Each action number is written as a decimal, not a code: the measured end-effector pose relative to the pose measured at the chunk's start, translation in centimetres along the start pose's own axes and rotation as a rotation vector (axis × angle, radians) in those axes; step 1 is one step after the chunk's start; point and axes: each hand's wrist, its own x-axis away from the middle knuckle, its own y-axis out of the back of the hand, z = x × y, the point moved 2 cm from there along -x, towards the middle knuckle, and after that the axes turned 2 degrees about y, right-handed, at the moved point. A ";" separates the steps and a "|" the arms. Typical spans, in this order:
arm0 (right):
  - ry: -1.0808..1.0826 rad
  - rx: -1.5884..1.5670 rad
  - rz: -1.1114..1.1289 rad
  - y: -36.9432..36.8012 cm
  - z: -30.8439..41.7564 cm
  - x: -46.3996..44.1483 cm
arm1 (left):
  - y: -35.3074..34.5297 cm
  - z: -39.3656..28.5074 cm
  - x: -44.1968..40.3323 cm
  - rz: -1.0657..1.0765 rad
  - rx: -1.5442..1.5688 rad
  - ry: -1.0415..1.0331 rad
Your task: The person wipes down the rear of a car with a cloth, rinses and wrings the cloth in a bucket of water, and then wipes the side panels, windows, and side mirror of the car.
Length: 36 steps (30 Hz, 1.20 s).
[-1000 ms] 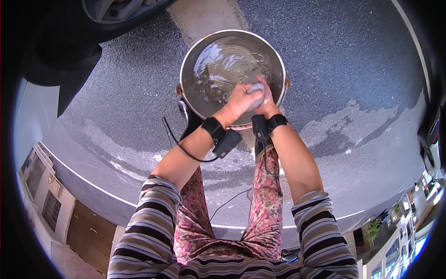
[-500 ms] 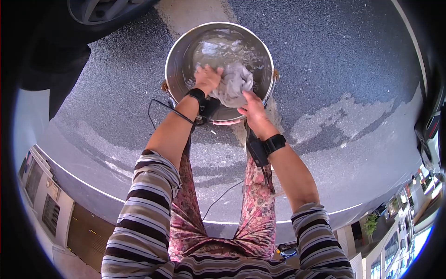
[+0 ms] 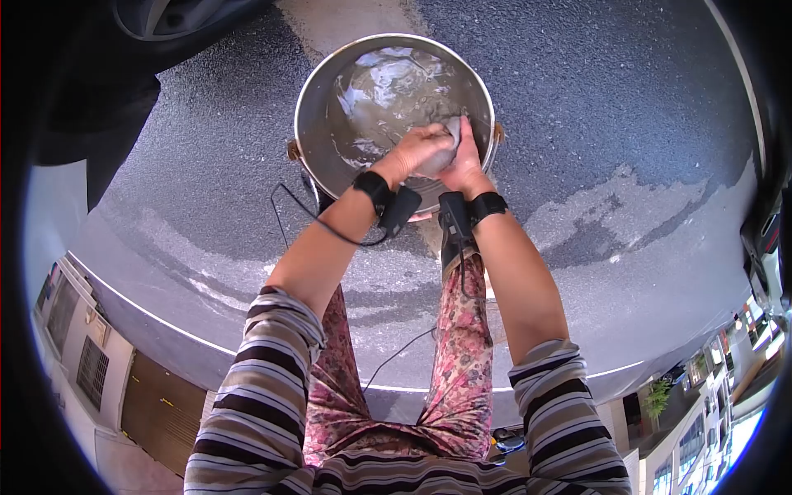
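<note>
A metal bucket [image 3: 316, 124] stands on the asphalt ahead of me, holding murky water [image 3: 384, 95] with ripples on its surface. Over its near right side, my two hands are together around a wet grey cloth [image 3: 445, 157], which is bunched up small. My left hand [image 3: 418, 148] is closed on the cloth from the left. Against its right side is my right hand [image 3: 467, 162], gripping it with one digit pointing up. Much of the cloth is hidden between the hands.
A car wheel [image 3: 186, 15] and dark car body are at the upper left. Black devices [image 3: 400, 212] are strapped at both wrists, with a loose cable [image 3: 330, 235] by the left forearm. Damp patches mark the asphalt [image 3: 577, 99]. Buildings [image 3: 91, 363] show at the lower edges.
The cloth was spread loosely at the water, with my left hand open beside it. Now my left hand has moved right and both hands squeeze the cloth into a bunch.
</note>
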 end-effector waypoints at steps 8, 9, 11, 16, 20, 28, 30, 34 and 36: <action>0.105 -0.083 0.183 1.4 -2.1 -1.0 | -0.1 1.8 1.4 -0.212 -0.201 -0.366; 0.120 -0.036 0.121 0.8 -2.4 -0.4 | 0.2 1.8 1.2 -0.255 -0.218 -0.357; 0.144 0.065 -0.011 -0.2 -2.6 1.4 | 0.9 1.6 1.1 -0.346 -0.378 -0.383; 0.302 0.119 -0.170 0.1 -3.5 1.7 | 2.4 0.7 0.7 -0.496 -0.661 -0.347; 0.481 0.306 -0.474 -0.1 -3.0 1.2 | 4.2 1.7 -0.3 -0.591 -0.634 -0.263; 1.322 1.475 -0.607 -1.6 -0.7 0.8 | 7.8 2.3 1.6 -0.508 -0.583 -0.219; 1.157 1.621 -0.503 -1.6 -0.8 -1.3 | 7.4 2.4 2.2 -0.529 -0.674 -0.251; 0.695 1.816 -0.519 -1.6 -0.2 -3.9 | 6.6 2.2 3.6 -0.489 -0.828 -0.222; 0.647 1.877 -0.514 -1.9 -0.1 -3.9 | 6.4 1.5 4.3 -0.470 -0.891 -0.194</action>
